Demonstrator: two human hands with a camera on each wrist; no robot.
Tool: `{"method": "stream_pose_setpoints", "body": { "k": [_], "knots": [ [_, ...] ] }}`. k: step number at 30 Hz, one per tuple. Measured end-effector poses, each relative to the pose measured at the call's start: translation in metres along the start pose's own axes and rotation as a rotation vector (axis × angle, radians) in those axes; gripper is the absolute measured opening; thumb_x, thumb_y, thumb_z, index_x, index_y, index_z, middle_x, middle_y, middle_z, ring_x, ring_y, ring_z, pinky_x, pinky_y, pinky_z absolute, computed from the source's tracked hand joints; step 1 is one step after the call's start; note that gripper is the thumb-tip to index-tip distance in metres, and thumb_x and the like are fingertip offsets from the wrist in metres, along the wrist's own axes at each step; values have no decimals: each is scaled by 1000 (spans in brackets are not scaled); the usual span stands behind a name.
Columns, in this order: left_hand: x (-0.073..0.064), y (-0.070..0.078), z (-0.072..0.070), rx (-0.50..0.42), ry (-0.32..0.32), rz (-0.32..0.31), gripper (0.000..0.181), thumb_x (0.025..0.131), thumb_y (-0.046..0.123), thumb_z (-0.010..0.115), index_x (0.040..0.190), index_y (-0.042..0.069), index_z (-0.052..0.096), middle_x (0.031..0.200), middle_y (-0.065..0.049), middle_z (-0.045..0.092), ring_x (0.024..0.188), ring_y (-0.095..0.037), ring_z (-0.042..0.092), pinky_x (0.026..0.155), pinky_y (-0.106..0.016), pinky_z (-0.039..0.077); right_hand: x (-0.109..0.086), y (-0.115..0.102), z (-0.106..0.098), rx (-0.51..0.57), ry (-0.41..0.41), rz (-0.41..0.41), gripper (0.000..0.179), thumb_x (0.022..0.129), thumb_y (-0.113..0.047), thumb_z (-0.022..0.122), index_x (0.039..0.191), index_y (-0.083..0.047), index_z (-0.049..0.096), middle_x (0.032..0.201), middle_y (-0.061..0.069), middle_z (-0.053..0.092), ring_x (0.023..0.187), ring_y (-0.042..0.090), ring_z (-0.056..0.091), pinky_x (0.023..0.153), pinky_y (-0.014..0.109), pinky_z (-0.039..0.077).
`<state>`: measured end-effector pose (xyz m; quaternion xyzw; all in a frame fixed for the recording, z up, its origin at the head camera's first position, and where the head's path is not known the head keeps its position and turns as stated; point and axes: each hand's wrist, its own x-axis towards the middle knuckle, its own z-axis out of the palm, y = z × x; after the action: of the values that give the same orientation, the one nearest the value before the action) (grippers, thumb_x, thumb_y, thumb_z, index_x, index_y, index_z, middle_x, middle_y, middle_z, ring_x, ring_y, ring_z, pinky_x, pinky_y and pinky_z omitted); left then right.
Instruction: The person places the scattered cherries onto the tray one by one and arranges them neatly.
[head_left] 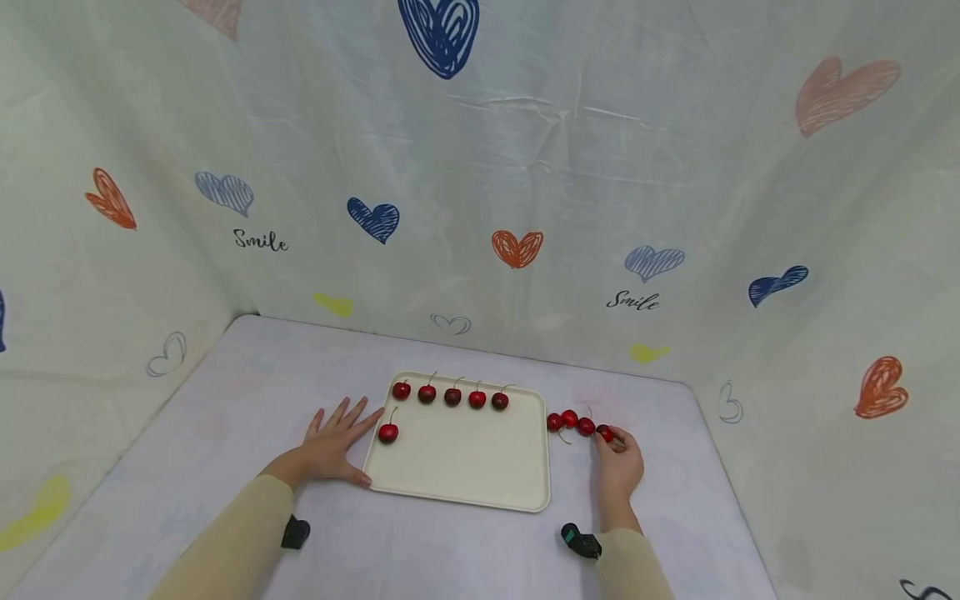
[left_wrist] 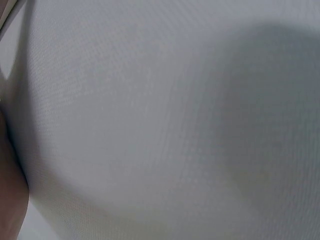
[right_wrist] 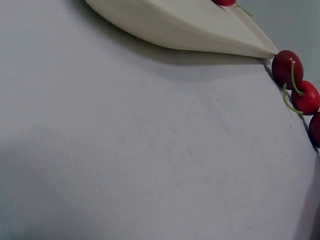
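Note:
In the head view a cream rectangular tray (head_left: 465, 467) lies on the table. Several dark red cherries with stems, among them one cherry (head_left: 452, 397), line its far edge. A single cherry (head_left: 387, 433) sits below the row's left end. My left hand (head_left: 330, 450) is spread flat at the tray's left side, fingers straight, the thumb touching the near left corner. To the right of the tray, my right hand (head_left: 621, 467) pinches a cherry (head_left: 604, 432) between thumb and fingers. Just left of it, three cherries (head_left: 570, 419) lie in a line from the tray's edge.
A pale cloth covers the table (head_left: 465, 550), and a white curtain (head_left: 562, 183) printed with hearts hangs behind and at the sides. Black wrist devices (head_left: 581, 542) show near both sleeves. The left wrist view is nearly all pale cloth.

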<state>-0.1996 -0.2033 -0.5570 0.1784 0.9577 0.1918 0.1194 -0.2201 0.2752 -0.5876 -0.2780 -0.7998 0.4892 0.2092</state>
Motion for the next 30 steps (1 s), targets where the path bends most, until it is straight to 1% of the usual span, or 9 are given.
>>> {"method": "stream_pose_setpoints", "body": {
  "k": [4,9,12,15,19,22,25,30],
  "knots": [
    [0,-1,1,3,0,-3,117,60,61,83,152,14,30,159,-23,14,143,-50,4,105,-72,-1,-2,2,2,-2,-1,-26,26,88,-13,73,112,-4,68,94,11,63,78,19,53,57,16,40],
    [-2,0,2,3,0,-7,116,60,61,84,152,13,31,158,-24,15,143,-50,5,105,-72,0,-9,2,2,39,-2,-69,26,87,-12,73,112,-4,68,99,12,62,82,17,53,58,12,41],
    [-4,2,1,-8,0,-10,115,60,59,84,152,13,31,158,-24,15,142,-50,5,105,-72,0,-14,-3,1,87,-9,-80,27,88,-11,73,113,-4,68,104,12,63,82,14,55,58,9,43],
    [-5,3,0,-11,3,-11,115,60,58,85,152,13,32,158,-24,16,142,-50,5,105,-72,-1,-20,-10,2,162,-29,-99,29,88,-10,73,115,-3,67,109,13,62,83,11,57,61,9,46],
    [-5,3,-1,-4,3,-14,115,60,59,85,152,13,32,158,-24,16,143,-50,5,106,-72,0,-27,-22,6,238,-83,-129,31,87,-9,73,117,-2,66,111,15,63,85,9,58,66,9,49],
    [-4,3,-1,4,-3,-20,116,60,59,84,152,13,31,159,-24,15,143,-50,4,106,-71,-1,-33,-32,12,284,-142,-155,34,87,-5,73,120,-1,65,111,16,63,87,9,58,70,10,49],
    [-2,2,-1,5,-3,-20,116,60,60,84,152,13,31,159,-24,14,143,-50,4,106,-71,-1,-42,-42,19,344,-199,-180,37,86,1,71,122,2,64,111,18,63,88,9,59,75,11,49],
    [-1,3,-1,-4,-1,-12,116,60,59,85,152,13,31,158,-24,15,143,-50,4,106,-72,-1,-56,-60,30,419,-280,-202,39,84,9,68,122,9,61,109,21,62,89,11,61,77,15,51]
  ]
}}
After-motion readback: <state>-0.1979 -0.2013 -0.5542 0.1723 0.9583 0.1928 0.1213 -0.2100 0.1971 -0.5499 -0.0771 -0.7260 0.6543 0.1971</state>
